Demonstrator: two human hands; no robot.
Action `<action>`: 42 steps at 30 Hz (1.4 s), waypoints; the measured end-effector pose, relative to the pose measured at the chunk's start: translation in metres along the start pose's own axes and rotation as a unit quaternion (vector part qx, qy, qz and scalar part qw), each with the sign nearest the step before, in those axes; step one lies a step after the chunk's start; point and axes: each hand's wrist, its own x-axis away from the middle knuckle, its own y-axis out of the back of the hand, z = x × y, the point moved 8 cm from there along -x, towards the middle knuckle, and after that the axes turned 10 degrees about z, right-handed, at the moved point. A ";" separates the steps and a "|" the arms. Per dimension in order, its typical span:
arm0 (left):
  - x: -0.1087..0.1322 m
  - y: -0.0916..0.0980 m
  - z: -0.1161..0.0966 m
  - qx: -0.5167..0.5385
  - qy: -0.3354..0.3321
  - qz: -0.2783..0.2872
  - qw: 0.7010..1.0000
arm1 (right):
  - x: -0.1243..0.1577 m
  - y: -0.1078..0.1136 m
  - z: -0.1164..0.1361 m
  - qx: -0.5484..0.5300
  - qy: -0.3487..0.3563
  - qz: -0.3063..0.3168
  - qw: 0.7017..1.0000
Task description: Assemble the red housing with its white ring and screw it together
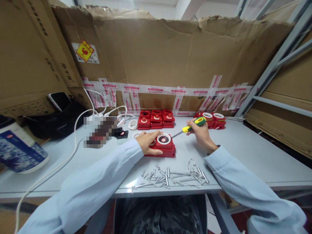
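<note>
My left hand (149, 143) grips a red plastic housing (168, 151) that lies on the table, its thumb along the near side and its fingers over the top. On the housing sits a white ring (163, 139) around a dark round face. Closed around the yellow and green handle of a screwdriver (194, 124) is my right hand (201, 135). The shaft slants down to the left, its tip at the housing's right side; whether it touches cannot be made out. Part of the housing is hidden under my left hand.
Loose screws and metal pins (168, 177) lie near the front edge. Behind stand several red housings (156, 119), with more at the right (218, 122). A white ring (133, 124), white cables (75, 139) and a blue-white cup (21, 149) are leftward. Cardboard (156, 55) walls the back.
</note>
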 end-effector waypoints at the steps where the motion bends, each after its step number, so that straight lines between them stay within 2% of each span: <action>1: 0.000 0.000 0.000 0.002 0.000 0.001 1.000 | 0.000 0.000 0.001 0.002 0.001 0.001 1.000; 10: 0.001 0.002 -0.002 -0.001 0.009 0.006 1.000 | -0.003 0.003 0.015 0.004 0.026 -0.006 1.000; 18: 0.000 0.001 -0.001 -0.004 0.005 0.005 1.000 | -0.001 -0.005 0.011 0.029 0.042 0.018 0.999; 22: 0.000 0.001 -0.002 0.001 0.002 0.004 1.000 | -0.001 -0.007 0.022 0.069 0.060 0.034 0.995; 24: 0.000 0.001 -0.002 0.001 0.002 0.005 1.000 | -0.003 -0.013 0.035 0.149 0.092 0.046 0.984; 28: 0.000 0.002 -0.002 -0.008 0.006 0.004 1.000 | -0.007 -0.041 0.060 0.306 0.145 0.083 0.937; 33: 0.001 0.003 -0.004 -0.016 0.009 0.002 1.000 | 0.001 -0.071 0.080 0.330 0.256 0.075 0.906; 35: 0.001 0.003 -0.004 -0.011 0.008 0.005 1.000 | 0.006 -0.078 0.081 0.358 0.277 0.085 0.888; 38: 0.000 0.003 -0.006 0.000 0.001 0.008 1.000 | 0.007 -0.084 0.082 0.394 0.277 0.137 0.866; 42: 0.000 0.003 -0.006 -0.003 0.007 0.011 1.000 | 0.003 -0.086 0.086 0.324 0.254 0.240 0.879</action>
